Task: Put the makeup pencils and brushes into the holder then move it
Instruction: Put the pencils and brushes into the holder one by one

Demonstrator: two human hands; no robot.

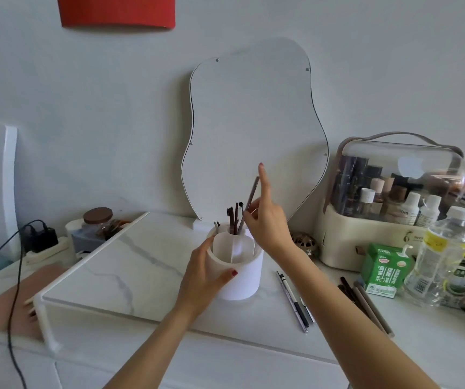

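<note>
A white round holder (pixel 239 279) with inner dividers stands on the marbled tabletop (pixel 130 265). My left hand (pixel 206 273) wraps its left side. Several brushes and pencils (pixel 235 217) stick up from a rear compartment. My right hand (pixel 265 217) pinches a thin grey-brown pencil (pixel 252 196) tilted over that compartment, its lower end inside the holder and the index finger pointing up. Two pens (pixel 294 301) lie on the table right of the holder. More dark and grey pencils (pixel 366 304) lie further right.
A wavy-edged mirror (pixel 251 127) leans on the wall behind the holder. At right stand a clear-lidded cosmetics case (pixel 394 203), a green carton (pixel 385 270) and a plastic bottle (pixel 441 256). A brown-lidded jar (pixel 98 223) and a charger with cable (pixel 40 237) sit left.
</note>
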